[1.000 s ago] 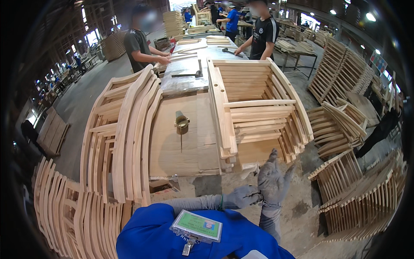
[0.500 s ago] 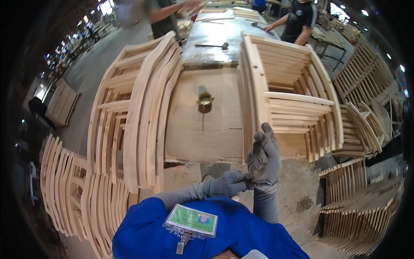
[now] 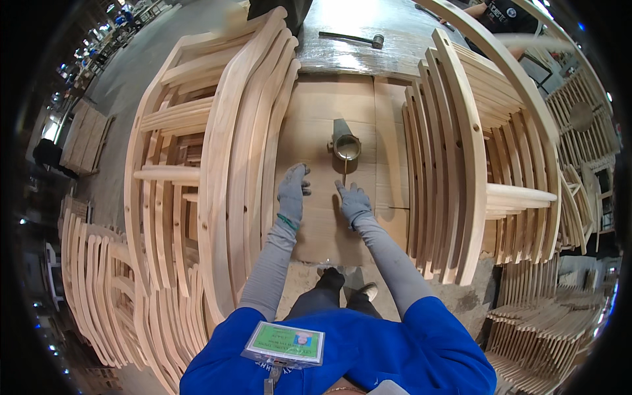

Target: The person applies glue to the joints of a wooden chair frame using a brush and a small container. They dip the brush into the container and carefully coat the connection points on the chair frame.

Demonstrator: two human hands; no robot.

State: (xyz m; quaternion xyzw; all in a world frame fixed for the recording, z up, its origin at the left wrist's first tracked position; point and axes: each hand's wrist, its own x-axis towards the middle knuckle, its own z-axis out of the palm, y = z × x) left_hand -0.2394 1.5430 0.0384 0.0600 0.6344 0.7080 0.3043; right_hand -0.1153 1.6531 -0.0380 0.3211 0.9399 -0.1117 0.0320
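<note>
Both my hands wear grey work gloves over the cardboard-covered part of the table [image 3: 316, 105]. My right hand [image 3: 355, 204] reaches to the thin stick [image 3: 345, 172] that juts from a round, brass-coloured cup [image 3: 347, 147]. Its fingers are apart on either side of the stick's near end; whether they touch it is hard to tell. To the left, my left hand [image 3: 293, 194] is open above the cardboard with its fingers slightly bent, holding nothing. It is close to a left stack of wooden chair frames [image 3: 227, 131].
A right stack of wooden frames [image 3: 471, 164] borders the cardboard. Beyond lies a black-headed mallet [image 3: 355, 39] on the plastic-wrapped tabletop [image 3: 342, 59]. At the upper right, another pale frame [image 3: 507, 59] slants across near a co-worker [image 3: 503, 16]. More frames [image 3: 99, 283] stand at lower left.
My left hand has let go of the right glove's cuff. Both hands have moved apart and forward over the cardboard. A slanting frame has appeared at the upper right, and the view has shifted.
</note>
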